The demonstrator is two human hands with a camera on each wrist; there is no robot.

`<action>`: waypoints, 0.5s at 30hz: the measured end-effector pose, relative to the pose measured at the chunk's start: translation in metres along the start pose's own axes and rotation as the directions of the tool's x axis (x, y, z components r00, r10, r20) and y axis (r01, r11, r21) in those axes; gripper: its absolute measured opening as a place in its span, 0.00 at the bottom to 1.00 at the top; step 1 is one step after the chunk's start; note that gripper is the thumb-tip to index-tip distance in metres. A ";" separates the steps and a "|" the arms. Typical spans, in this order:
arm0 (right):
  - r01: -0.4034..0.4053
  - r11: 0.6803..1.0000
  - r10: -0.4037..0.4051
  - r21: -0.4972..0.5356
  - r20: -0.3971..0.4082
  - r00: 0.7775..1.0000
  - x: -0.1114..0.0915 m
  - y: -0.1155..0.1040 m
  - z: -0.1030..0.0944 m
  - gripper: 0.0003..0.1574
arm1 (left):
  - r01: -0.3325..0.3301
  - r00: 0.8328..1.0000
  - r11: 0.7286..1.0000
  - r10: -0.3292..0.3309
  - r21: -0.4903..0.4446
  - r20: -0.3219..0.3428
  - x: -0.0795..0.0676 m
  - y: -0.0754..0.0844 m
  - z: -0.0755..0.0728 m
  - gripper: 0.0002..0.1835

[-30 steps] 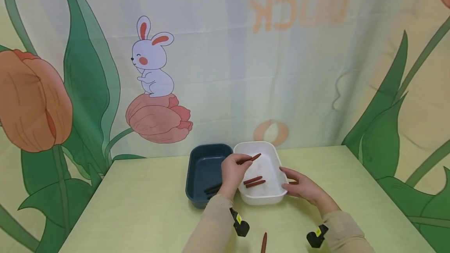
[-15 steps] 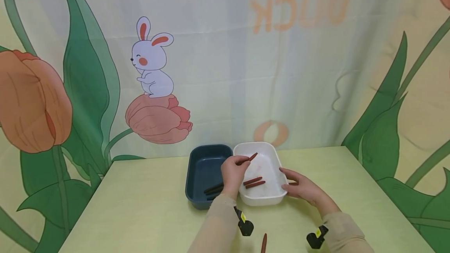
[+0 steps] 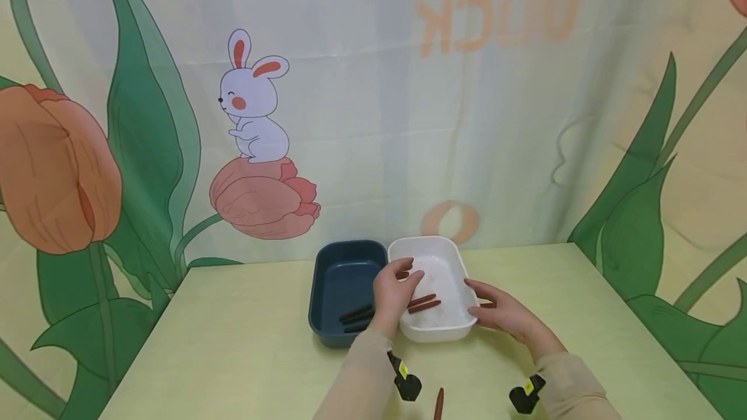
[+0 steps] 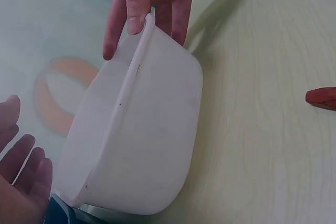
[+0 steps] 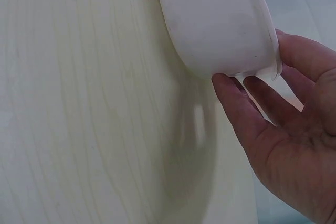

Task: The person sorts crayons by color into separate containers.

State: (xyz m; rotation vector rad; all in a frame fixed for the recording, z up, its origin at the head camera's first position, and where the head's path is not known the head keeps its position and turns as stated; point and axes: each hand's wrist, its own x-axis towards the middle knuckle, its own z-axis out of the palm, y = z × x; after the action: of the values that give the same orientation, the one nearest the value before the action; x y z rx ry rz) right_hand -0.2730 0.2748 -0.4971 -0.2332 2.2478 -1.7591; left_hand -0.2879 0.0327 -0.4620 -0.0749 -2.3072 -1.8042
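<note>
My left hand (image 3: 393, 290) hovers over the near-left side of the white tray (image 3: 440, 328), its thumb and fingers parted with nothing seen between them. Two reddish-brown crayons (image 3: 424, 306) lie side by side in that tray, partly behind the hand. With thumb at the rim and fingers against the outer wall, my right hand (image 3: 504, 311) holds the tray's right side; the right wrist view shows this hand (image 5: 299, 119) up close. Whether another crayon lies beneath my left hand is hidden.
A dark blue tray (image 3: 344, 287) touches the white one on the left, with several black crayons (image 3: 356, 313) in its near end. One more reddish-brown crayon (image 3: 439, 404) lies on the table near the front. A printed curtain (image 3: 373, 115) hangs behind the table.
My left hand has let go of a reddish-brown crayon over the white tray; its fingers have spread. That crayon is now out of sight. My right hand keeps its place on the rim.
</note>
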 end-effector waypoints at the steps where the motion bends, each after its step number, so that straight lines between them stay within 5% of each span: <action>1: -0.001 1.000 0.001 0.000 -0.001 1.000 0.000 0.000 0.000 0.43 | -0.011 1.000 1.000 0.011 -0.005 0.000 -0.001 0.000 -0.001 0.17; 7: -0.002 1.000 0.002 0.003 0.004 1.000 0.000 0.001 0.000 0.43 | -0.025 0.999 0.994 0.027 -0.103 0.021 -0.015 0.000 -0.006 0.15; 10: 0.001 1.000 -0.001 0.004 0.005 1.000 0.000 0.001 0.000 0.42 | 0.011 0.998 0.968 0.004 -0.251 0.062 -0.024 0.004 -0.008 0.15; 15: 0.007 1.000 -0.007 0.004 0.011 1.000 0.000 0.001 -0.002 0.43 | -0.001 0.997 0.934 0.028 -0.358 0.070 -0.039 0.008 -0.009 0.14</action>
State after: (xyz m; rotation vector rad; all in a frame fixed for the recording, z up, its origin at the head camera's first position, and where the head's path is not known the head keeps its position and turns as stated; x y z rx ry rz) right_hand -0.2736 0.2764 -0.4978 -0.2494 2.2381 -1.7620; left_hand -0.2475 0.0295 -0.4600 -0.2180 -1.9856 -2.2278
